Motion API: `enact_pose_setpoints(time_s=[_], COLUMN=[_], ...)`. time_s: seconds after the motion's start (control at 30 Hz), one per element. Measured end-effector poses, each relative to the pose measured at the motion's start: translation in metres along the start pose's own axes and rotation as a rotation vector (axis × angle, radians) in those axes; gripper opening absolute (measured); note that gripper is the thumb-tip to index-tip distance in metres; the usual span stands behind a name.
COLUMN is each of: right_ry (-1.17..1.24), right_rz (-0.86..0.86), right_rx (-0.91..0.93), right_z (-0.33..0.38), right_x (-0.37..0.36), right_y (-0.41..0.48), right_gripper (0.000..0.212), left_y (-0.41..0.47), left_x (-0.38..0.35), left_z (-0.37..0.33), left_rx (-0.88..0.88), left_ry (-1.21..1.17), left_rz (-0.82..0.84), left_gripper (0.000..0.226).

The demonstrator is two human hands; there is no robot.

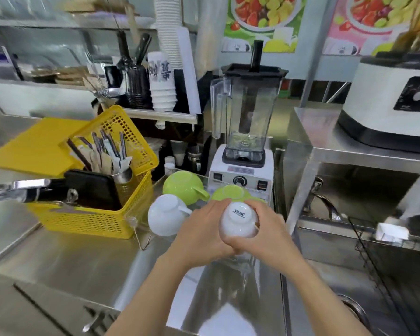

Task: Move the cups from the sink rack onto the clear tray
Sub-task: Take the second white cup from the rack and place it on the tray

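Note:
Both hands hold one white cup (238, 220) upside down, its printed base facing up. My left hand (201, 231) wraps its left side and my right hand (267, 229) its right side. The cup hovers at the front edge of the clear tray (163, 181). On the tray stand three cups upside down: a white one (166, 214) at the front left, a green one (183, 185) behind it, and a second green one (230, 192) partly hidden behind my hands. A dark wire sink rack (383, 275) hangs over the sink at the right.
A yellow basket (121, 214) with cutlery stands left of the tray. A blender (245, 132) on a white base is right behind the tray. A steel shelf (325, 146) with a white appliance (395, 98) rises at the right. A faucet (323, 200) sits beneath it.

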State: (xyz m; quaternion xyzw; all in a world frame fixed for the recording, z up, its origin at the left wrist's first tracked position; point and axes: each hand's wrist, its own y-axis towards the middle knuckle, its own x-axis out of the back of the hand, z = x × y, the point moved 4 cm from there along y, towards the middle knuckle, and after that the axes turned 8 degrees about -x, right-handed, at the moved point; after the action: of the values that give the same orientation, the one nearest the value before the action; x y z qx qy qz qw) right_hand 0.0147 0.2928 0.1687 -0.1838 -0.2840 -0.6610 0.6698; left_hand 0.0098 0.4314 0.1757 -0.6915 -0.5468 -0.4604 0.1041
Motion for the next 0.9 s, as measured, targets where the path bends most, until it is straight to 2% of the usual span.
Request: enact_pose_setpoints(time_s=[0.17, 0.23, 0.4, 0.53, 0.67, 0.77, 0.9], right_ry=[-0.052, -0.064, -0.066, -0.122, -0.162, -0.178, -0.195], right_rz=[0.058, 0.088, 0.114, 0.108, 0.094, 0.079, 0.049], right_rx=[-0.052, -0.075, -0.109, -0.121, -0.095, -0.076, -0.051], right_z=[0.003, 0.004, 0.004, -0.007, -0.013, -0.015, -0.012], right_x=[-0.024, -0.028, -0.029, -0.035, -0.039, -0.041, -0.040], right_y=[0.000, -0.002, -0.003, 0.000, 0.003, 0.003, 0.000], right_gripper=[0.072, 0.071, 0.053, 0.067, 0.072, 0.073, 0.071], left_y=[-0.010, -0.012, -0.013, -0.011, -0.015, -0.019, -0.021], left_x=[-0.002, -0.004, -0.010, -0.016, -0.014, -0.011, -0.010], left_z=[0.023, 0.029, 0.037, 0.040, 0.035, 0.034, 0.038], left_rx=[0.060, 0.063, 0.053, 0.073, 0.063, 0.061, 0.047], left_ry=[0.001, 0.042, 0.069, 0.065, 0.029, -0.015, -0.030], left_rz=[0.048, 0.055, 0.100, 0.200, 0.216, 0.227, 0.227], left_gripper=[0.059, 0.061, 0.073, 0.077, 0.081, 0.079, 0.090])
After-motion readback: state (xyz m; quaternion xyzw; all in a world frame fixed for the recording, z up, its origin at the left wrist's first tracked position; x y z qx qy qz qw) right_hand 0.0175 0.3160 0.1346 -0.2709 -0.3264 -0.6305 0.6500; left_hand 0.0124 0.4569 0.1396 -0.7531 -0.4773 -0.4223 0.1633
